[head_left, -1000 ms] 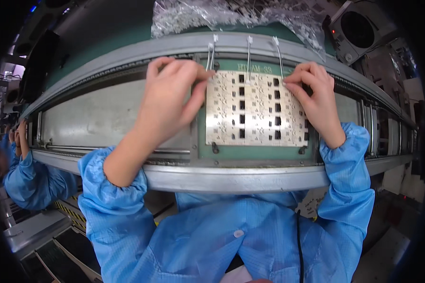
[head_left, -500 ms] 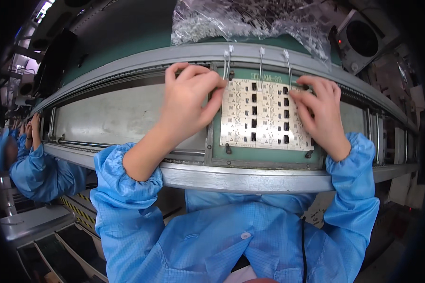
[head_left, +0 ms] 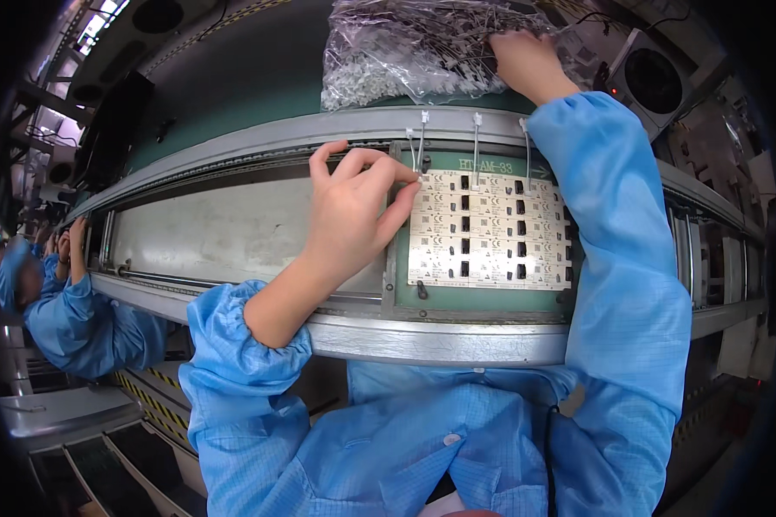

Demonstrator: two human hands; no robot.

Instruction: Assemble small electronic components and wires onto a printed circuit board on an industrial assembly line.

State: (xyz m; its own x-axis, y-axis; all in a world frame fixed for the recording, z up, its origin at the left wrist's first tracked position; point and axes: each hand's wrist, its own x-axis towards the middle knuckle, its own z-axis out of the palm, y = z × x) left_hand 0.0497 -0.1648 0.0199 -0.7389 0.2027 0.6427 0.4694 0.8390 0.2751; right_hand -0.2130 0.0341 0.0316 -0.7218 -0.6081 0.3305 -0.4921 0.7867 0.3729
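Note:
The pinched thumb and fingers of my left hand (head_left: 353, 211) hold the lower end of a short connector cable (head_left: 411, 148) at the upper left corner of a panel of white circuit boards (head_left: 483, 233). Small black parts stand in columns on that panel, which lies in a green carrier (head_left: 457, 297). More cables with white plugs, such as the middle cable (head_left: 477, 146), lean up from its far edge onto the rail. My right hand (head_left: 530, 65) reaches into a clear plastic bag (head_left: 362, 65) full of such cables; its fingertips are hidden among them.
A metal conveyor rail (head_left: 440, 343) runs along the near side, and another rail (head_left: 302, 138) along the far side. A bare metal plate (head_left: 241, 228) lies left of the carrier. A round black fan (head_left: 651, 77) stands far right. Another person in blue (head_left: 86, 319) works at the left.
My right hand has left the right part of the panel and moved far out to the bag of cables. My left hand stays at the panel's upper left corner.

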